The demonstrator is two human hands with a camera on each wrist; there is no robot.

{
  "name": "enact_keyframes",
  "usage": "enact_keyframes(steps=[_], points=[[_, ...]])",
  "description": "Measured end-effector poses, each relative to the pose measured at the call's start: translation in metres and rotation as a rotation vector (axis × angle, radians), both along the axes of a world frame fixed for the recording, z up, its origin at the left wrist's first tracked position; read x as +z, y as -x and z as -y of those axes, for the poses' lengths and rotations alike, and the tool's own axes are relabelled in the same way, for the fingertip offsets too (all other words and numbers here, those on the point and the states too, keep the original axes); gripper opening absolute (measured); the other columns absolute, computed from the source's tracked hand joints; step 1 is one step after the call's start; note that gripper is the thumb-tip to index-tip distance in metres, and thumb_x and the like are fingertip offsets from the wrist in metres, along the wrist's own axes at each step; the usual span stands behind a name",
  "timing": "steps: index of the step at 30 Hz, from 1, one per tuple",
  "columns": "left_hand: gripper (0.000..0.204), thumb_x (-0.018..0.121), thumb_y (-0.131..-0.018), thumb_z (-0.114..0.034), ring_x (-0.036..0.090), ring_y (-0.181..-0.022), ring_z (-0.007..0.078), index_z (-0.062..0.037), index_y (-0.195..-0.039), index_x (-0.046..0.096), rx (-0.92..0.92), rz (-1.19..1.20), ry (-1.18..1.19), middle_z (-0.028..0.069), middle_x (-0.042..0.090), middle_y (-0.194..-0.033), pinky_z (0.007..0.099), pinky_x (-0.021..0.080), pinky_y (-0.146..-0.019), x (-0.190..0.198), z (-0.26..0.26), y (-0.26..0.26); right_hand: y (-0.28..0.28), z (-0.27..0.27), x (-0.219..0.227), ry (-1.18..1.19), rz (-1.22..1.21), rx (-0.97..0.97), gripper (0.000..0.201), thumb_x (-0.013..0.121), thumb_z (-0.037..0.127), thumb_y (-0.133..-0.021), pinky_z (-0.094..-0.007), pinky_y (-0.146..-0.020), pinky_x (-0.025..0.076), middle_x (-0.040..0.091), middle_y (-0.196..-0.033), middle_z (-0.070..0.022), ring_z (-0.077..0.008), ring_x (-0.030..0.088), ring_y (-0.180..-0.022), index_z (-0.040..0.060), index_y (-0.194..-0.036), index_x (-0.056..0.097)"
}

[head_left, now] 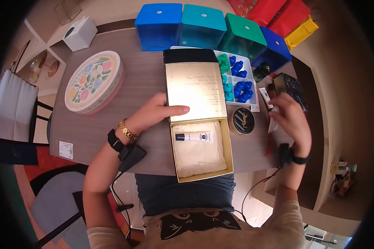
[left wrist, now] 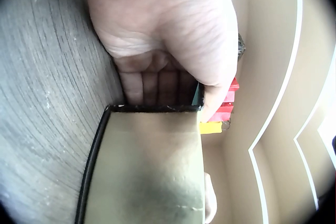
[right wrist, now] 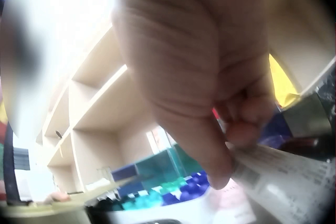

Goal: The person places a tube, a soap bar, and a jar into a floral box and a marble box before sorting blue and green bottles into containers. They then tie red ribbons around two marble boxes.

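Note:
My left hand (head_left: 153, 111) grips the raised lid (head_left: 194, 89) of a gold box, thumb on the printed gold inside and fingers curled behind its edge. Inside the box (head_left: 230, 157), on cream padding, lies a small white tube with a black cap (head_left: 195, 136). Over the table's right side my right hand (head_left: 293, 118) pinches the end of a white printed tube (right wrist: 286, 182) between thumb and fingers. Close to that hand are a dark-capped bottle (head_left: 271, 89) and a black box (head_left: 291, 89). A round black-and-gold compact (head_left: 242, 120) sits between the hands.
Behind the lid, a white sectioned tray (head_left: 247, 66) holds blue, green and teal pieces. Blue, teal and green bins (head_left: 203, 25) line the back edge. A round floral tin (head_left: 93, 83) occupies the left, near a white tissue box (head_left: 81, 35). Red and yellow bags (head_left: 302, 32) stand back right.

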State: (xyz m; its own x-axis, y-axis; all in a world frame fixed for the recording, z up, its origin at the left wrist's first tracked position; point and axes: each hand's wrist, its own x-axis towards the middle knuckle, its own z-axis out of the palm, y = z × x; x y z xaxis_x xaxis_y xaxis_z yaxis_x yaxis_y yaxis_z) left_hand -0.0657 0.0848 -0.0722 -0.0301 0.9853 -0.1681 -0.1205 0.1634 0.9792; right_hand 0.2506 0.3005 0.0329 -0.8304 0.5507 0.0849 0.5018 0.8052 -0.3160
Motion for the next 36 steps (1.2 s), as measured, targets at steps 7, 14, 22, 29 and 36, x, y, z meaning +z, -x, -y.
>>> enact_keyframes(steps=[7, 14, 22, 29, 36], points=[[0.042, 0.072, -0.096, -0.026, 0.065, -0.105, 0.0115, 0.0059, -0.123, 0.068, 0.022, -0.017, -0.025, 0.0093, 0.072, -0.115, 0.0280, 0.050, -0.092, 0.001, -0.001, -0.002, -0.008, 0.088, 0.038, -0.104, -0.443, 0.214, 0.012, 0.076, 0.000, -0.077, -0.0315, -0.063, 0.047, 0.057, -0.091, -0.0085, -0.0205, 0.059, -0.074, 0.0028, -0.088, 0.073], [0.043, 0.072, -0.096, -0.027, 0.065, -0.105, 0.0114, 0.0061, -0.123, 0.067, 0.022, -0.034, -0.007, 0.0088, 0.072, -0.116, 0.0281, 0.051, -0.091, 0.002, 0.001, -0.002, 0.034, 0.112, -0.020, 0.162, -0.211, 0.713, 0.021, 0.075, 0.007, -0.081, -0.0313, -0.058, 0.054, 0.056, -0.100, -0.0060, -0.0190, 0.064, -0.069, 0.0072, -0.101, 0.071], [0.043, 0.073, -0.095, -0.025, 0.065, -0.106, 0.0127, 0.0054, -0.124, 0.067, 0.050, -0.048, -0.019, 0.0085, 0.072, -0.118, 0.0292, 0.051, -0.093, 0.000, 0.001, -0.003, 0.044, 0.109, -0.038, -0.210, -0.078, 0.695, 0.031, 0.068, 0.011, -0.074, -0.0300, -0.074, 0.049, 0.063, -0.097, -0.0012, -0.0161, 0.064, -0.083, 0.0077, -0.104, 0.071], [0.041, 0.074, -0.094, -0.023, 0.065, -0.106, 0.0132, 0.0048, -0.124, 0.067, 0.075, -0.021, 0.018, 0.0085, 0.071, -0.117, 0.0289, 0.051, -0.092, -0.001, 0.003, -0.003, 0.039, 0.096, -0.034, -0.149, -0.196, 0.578, 0.024, 0.072, 0.012, -0.080, -0.0325, -0.077, 0.047, 0.068, -0.099, -0.0030, -0.0193, 0.064, -0.089, 0.0086, -0.104, 0.071], [0.046, 0.073, -0.093, -0.023, 0.065, -0.110, 0.0158, 0.0040, -0.129, 0.064, 0.061, -0.012, 0.061, 0.0102, 0.070, -0.122, 0.0301, 0.049, -0.097, -0.003, 0.004, -0.002, 0.026, 0.070, -0.026, -0.199, -0.207, 0.001, 0.055, 0.083, 0.028, -0.077, -0.0430, -0.085, 0.052, 0.065, -0.110, -0.0131, -0.0332, 0.065, -0.100, 0.0049, -0.122, 0.062]])
